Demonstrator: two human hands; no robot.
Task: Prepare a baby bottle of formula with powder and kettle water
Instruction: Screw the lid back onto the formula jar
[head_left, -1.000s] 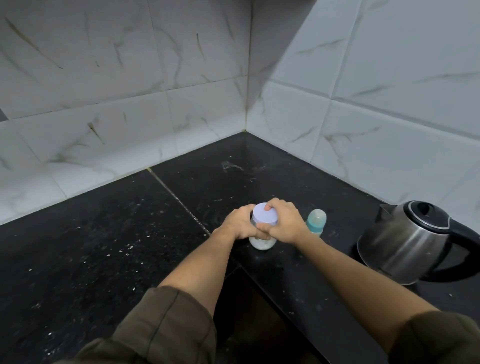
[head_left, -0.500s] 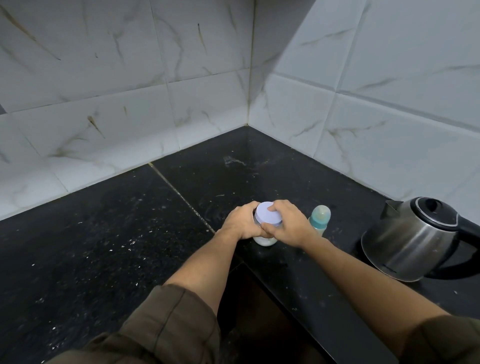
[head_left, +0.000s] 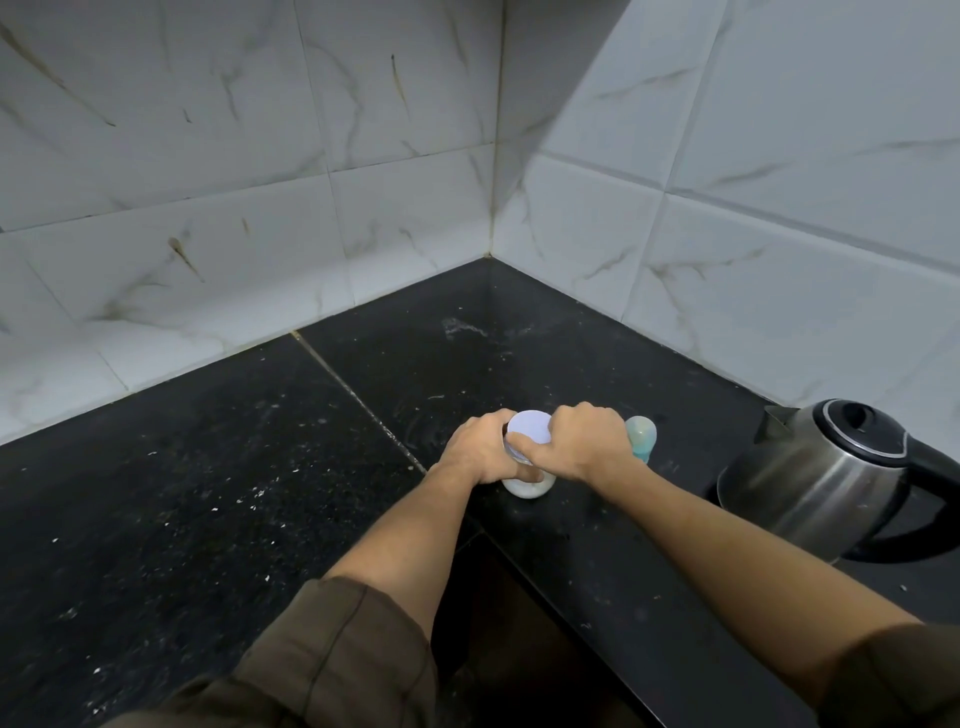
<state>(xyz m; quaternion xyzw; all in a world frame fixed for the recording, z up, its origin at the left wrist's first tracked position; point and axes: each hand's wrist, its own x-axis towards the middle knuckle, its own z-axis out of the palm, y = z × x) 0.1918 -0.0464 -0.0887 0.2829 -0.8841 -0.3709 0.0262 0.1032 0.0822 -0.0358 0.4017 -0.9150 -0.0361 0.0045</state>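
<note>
A small jar of white powder (head_left: 527, 487) stands on the black counter (head_left: 218, 493) near its inner corner edge. My left hand (head_left: 480, 451) is wrapped around the jar's body. My right hand (head_left: 579, 441) grips its pale lilac lid (head_left: 529, 426) from the right. Just behind my right hand stands a baby bottle with a teal collar and clear cap (head_left: 642, 436), partly hidden by the hand. A steel kettle with a black lid and handle (head_left: 826, 473) sits on its base at the right.
White marble-look tiled walls (head_left: 363, 156) meet in a corner behind the counter. The counter is L-shaped, with a dark gap (head_left: 498, 623) below its inner edge between my arms. White specks lie scattered over the left slab.
My right hand has turned slightly on the lid while the left keeps hold of the jar. The view has shifted a little; jar, bottle and kettle stay in place.
</note>
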